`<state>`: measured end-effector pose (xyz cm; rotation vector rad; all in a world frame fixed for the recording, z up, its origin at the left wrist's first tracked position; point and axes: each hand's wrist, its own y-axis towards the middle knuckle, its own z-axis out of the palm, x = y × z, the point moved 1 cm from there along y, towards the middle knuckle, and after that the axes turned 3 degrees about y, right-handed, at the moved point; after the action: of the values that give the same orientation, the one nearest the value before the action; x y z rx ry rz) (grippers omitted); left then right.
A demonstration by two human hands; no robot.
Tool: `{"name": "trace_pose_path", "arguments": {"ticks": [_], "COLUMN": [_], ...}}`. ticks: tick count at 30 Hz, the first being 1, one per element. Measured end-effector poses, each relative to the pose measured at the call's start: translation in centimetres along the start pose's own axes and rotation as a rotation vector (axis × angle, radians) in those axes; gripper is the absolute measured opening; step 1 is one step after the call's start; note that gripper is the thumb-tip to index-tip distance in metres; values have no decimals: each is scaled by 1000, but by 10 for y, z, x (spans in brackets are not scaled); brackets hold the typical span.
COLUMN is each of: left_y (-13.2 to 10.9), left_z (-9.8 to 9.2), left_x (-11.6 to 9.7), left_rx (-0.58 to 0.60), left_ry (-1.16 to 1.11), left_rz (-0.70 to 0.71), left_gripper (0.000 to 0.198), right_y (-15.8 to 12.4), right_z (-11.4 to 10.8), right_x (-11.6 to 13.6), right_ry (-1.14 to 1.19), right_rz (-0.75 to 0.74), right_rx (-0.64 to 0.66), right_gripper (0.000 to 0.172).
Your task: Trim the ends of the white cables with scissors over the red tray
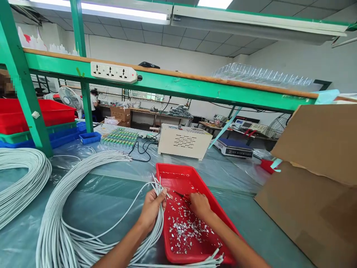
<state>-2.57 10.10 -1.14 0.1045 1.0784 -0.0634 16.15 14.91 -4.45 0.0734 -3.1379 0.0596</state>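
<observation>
My left hand (152, 207) is closed round a bunch of white cable ends (157, 186) at the left rim of a red tray (178, 175). These ends belong to a long looped bundle of white cables (72, 201) that runs across the table to the left. My right hand (199, 205) rests inside the tray, fingers curled over a small dark tool (181, 195) I cannot make out clearly. Several small silvery metal pieces (186, 229) lie scattered on the tray's floor. More cable ends (208, 259) cross the tray's near edge.
A second coil of white cables (19, 182) lies far left. A beige power box (184, 141), a scale (234, 147) and a tray of green parts (119, 137) stand behind. A large cardboard box (315, 178) fills the right. Red and blue bins (52, 115) stack at left; a person stands far back.
</observation>
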Motion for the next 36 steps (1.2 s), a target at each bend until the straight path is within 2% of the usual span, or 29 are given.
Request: {"name": "trace_pose_path", "arguments": {"ticks": [3, 5, 7, 10, 14, 17, 20, 26, 30, 33, 36], "left_y": [-1, -2, -4, -8, -16, -21, -25, -28, -32, -35, -39], "left_z": [2, 3, 5, 9, 17, 23, 27, 29, 32, 36, 39], "left_x": [0, 1, 1, -1, -5, -7, -7, -5, -5, -7, -9], "left_rx": [3, 1, -4, -8, 29, 71, 99, 120, 115, 56, -19], "left_ry": [60, 96, 125, 155, 182, 173, 154, 140, 124, 113, 102], "left_rz": [7, 15, 26, 32, 10, -32, -56, -61, -87, -113, -121], "left_gripper": [27, 27, 28, 28, 26, 27, 25, 23, 26, 29, 33], "right_y": [-1, -5, -13, -32, -63, -81, -91, -99, -103, -106, -112], "right_z": [-3, -10, -17, -25, -29, -36, -46, -62, -64, -61, -57], "right_x": [-8, -16, -25, -28, -11, 7, 18, 24, 26, 29, 35], "right_ry": [104, 202, 323, 530, 750, 1051, 1212, 1127, 1109, 1097, 1036], "right_rz": [-13, -43, -102, -216, -280, -330, -331, -408, -405, -368, -405], "right_rx": [-67, -123, -172, -238, -312, -269, -226, -318, -364, -366, -441], "right_gripper": [25, 20, 13, 12, 9, 6, 10, 2, 7, 11, 10]}}
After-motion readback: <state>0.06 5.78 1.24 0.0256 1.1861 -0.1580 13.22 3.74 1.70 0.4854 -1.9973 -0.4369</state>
